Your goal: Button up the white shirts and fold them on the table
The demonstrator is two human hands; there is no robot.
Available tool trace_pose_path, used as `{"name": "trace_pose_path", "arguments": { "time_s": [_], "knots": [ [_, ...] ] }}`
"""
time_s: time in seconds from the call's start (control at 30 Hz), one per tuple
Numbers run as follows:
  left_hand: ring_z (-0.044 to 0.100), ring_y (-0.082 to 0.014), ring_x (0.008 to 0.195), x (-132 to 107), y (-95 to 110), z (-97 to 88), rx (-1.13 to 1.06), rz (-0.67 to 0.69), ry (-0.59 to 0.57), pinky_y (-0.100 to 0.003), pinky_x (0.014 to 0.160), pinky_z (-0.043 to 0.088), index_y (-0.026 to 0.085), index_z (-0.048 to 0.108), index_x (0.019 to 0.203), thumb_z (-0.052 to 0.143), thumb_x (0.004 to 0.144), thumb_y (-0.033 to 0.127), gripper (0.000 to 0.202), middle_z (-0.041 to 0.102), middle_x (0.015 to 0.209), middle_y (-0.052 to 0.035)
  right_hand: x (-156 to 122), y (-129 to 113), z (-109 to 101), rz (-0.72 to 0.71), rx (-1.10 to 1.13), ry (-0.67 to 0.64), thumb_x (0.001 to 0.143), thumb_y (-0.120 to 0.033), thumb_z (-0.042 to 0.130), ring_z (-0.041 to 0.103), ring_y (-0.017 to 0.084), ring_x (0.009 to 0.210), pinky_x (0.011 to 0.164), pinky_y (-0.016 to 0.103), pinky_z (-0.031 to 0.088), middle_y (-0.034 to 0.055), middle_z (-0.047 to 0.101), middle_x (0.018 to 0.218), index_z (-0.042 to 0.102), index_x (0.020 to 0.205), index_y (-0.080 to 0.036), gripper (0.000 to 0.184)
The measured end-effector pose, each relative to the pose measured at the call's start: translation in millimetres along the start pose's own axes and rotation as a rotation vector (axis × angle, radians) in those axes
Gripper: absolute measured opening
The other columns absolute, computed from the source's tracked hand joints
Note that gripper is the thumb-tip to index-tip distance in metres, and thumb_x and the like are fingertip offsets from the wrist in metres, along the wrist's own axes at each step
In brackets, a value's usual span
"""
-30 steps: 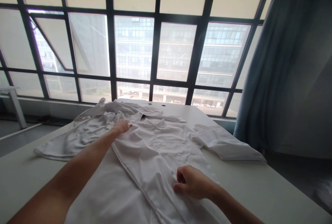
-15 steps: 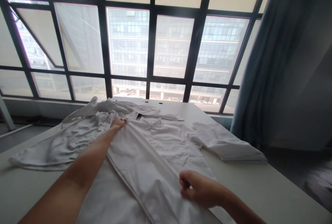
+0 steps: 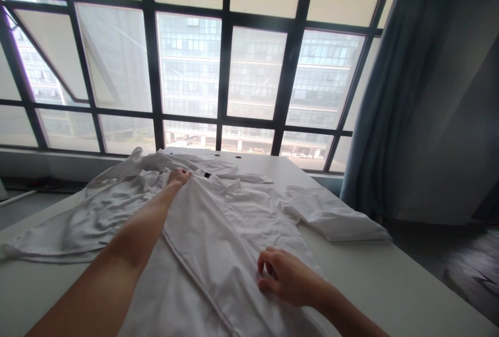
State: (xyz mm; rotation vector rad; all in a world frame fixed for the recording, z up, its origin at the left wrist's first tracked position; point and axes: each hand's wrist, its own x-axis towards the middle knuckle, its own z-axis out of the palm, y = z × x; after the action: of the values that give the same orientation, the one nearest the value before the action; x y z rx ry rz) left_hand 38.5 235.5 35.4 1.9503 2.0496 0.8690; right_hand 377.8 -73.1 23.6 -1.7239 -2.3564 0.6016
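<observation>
A white shirt (image 3: 206,238) lies spread on the table, its front edge running diagonally towards me. My left hand (image 3: 179,176) reaches far out and is closed on the fabric near the shirt's collar end, pulling it slightly taut. Over the shirt's lower right part is my right hand (image 3: 283,277), its fingers loosely curled and apart from the thumb, with nothing seen between them. Whether its underside touches the cloth is hard to tell. A small black label (image 3: 207,175) shows near the collar.
More crumpled white garments (image 3: 113,217) lie to the left and behind. A white sleeve (image 3: 339,217) stretches over the white table (image 3: 374,280) at right. Beyond the table stands a large dark-framed window (image 3: 150,66), with a blue-grey curtain (image 3: 385,118) on its right.
My right hand has loosened from a tighter curl, its fingers parting, and has moved slightly left and up. My left hand keeps its hold on the shirt. The view has shifted a little.
</observation>
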Motion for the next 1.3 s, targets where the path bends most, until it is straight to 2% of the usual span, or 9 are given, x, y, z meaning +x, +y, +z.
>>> {"name": "trace_pose_path", "arguments": {
  "time_s": [0.13,0.3,0.4,0.53,0.7,0.83,1.0,1.2,1.3],
  "knots": [
    [0.056,-0.0248,0.108,6.2,5.4,-6.3,0.059,-0.016,0.059,-0.034,0.086,0.04,0.007,0.059,0.108,0.041,0.099,0.041,0.04,0.063,0.12,-0.0192,6.7,-4.0,-5.6,-0.035,-0.049,0.0,0.079,-0.026,0.07,0.063,0.021,0.09,0.082,0.029,0.045,0.0066,0.064,0.105,0.071,0.103,-0.022,0.024],
    [0.053,-0.0356,0.119,-7.5,8.9,-9.6,0.175,0.042,0.014,-0.041,0.094,0.04,-0.001,0.055,0.118,0.049,0.094,0.036,0.044,0.058,0.127,-0.0281,8.3,-11.9,-21.6,-0.103,-0.145,-0.027,0.08,-0.032,0.074,0.061,0.028,0.106,0.094,0.036,0.045,0.0105,0.065,0.113,0.073,0.11,-0.021,0.032],
    [0.048,-0.0374,0.127,-37.6,12.6,-2.5,0.238,0.154,-0.057,-0.045,0.103,0.036,0.005,0.057,0.123,0.051,0.092,0.043,0.05,0.056,0.132,-0.0253,15.5,-7.3,-23.1,-0.143,-0.149,0.067,0.087,-0.04,0.066,0.053,0.031,0.123,0.106,0.041,0.039,0.014,0.06,0.131,0.062,0.131,-0.019,0.049],
    [0.043,-0.035,0.135,-97.4,5.0,13.0,0.346,0.384,-0.304,-0.048,0.111,0.031,0.016,0.059,0.131,0.039,0.091,0.064,0.065,0.05,0.144,-0.0194,34.1,-1.9,-15.5,-0.147,-0.184,0.089,0.096,-0.045,0.05,0.031,0.029,0.143,0.117,0.045,0.025,0.0152,0.036,0.154,0.04,0.15,-0.014,0.063],
    [0.022,-0.0323,0.147,-143.5,-23.9,18.2,0.443,0.443,-0.373,-0.053,0.117,0.015,0.015,0.043,0.147,0.025,0.093,0.069,0.078,0.028,0.158,-0.0168,57.6,-33.6,2.7,-0.324,-0.184,0.08,0.1,-0.05,0.039,0.019,0.025,0.148,0.121,0.044,0.014,0.0136,0.026,0.158,0.034,0.152,-0.011,0.065],
    [0.015,-0.0308,0.149,-138.6,-46.0,7.9,0.481,0.373,-0.402,-0.048,0.119,0.01,0.007,0.032,0.152,0.026,0.092,0.069,0.086,0.02,0.16,-0.0186,67.4,-56.1,30.6,-0.51,-0.132,-0.018,0.091,-0.067,0.045,0.014,0.027,0.149,0.122,0.046,0.007,0.0137,0.023,0.159,0.029,0.154,-0.012,0.084],
    [0.016,-0.0279,0.149,-128.1,-64.9,3.1,0.43,0.412,-0.407,-0.04,0.12,0.011,0.004,0.028,0.153,0.026,0.091,0.071,0.091,0.019,0.16,-0.0165,57.6,-46.0,48.5,-0.544,-0.078,-0.104,0.084,-0.078,0.045,0.011,0.03,0.149,0.121,0.05,0.003,0.0124,0.017,0.161,0.024,0.156,-0.017,0.097],
    [0.016,-0.0273,0.149,-130.9,-64.5,5.3,0.458,0.423,-0.391,-0.039,0.121,0.011,0.001,0.028,0.152,0.025,0.091,0.07,0.092,0.02,0.16,-0.0165,43.0,-37.8,47.2,-0.559,-0.064,-0.125,0.085,-0.074,0.048,0.013,0.031,0.149,0.12,0.051,0.005,0.0118,0.018,0.161,0.028,0.155,-0.021,0.09],
    [0.018,-0.0285,0.149,-137.6,-59.2,1.0,0.468,0.42,-0.364,-0.04,0.121,0.012,0.001,0.032,0.151,0.026,0.092,0.067,0.089,0.023,0.159,-0.0176,49.9,-32.3,47.9,-0.58,-0.006,-0.032,0.091,-0.063,0.049,0.032,0.028,0.143,0.118,0.045,0.022,0.0116,0.037,0.155,0.046,0.147,-0.02,0.07]
  ]
}}
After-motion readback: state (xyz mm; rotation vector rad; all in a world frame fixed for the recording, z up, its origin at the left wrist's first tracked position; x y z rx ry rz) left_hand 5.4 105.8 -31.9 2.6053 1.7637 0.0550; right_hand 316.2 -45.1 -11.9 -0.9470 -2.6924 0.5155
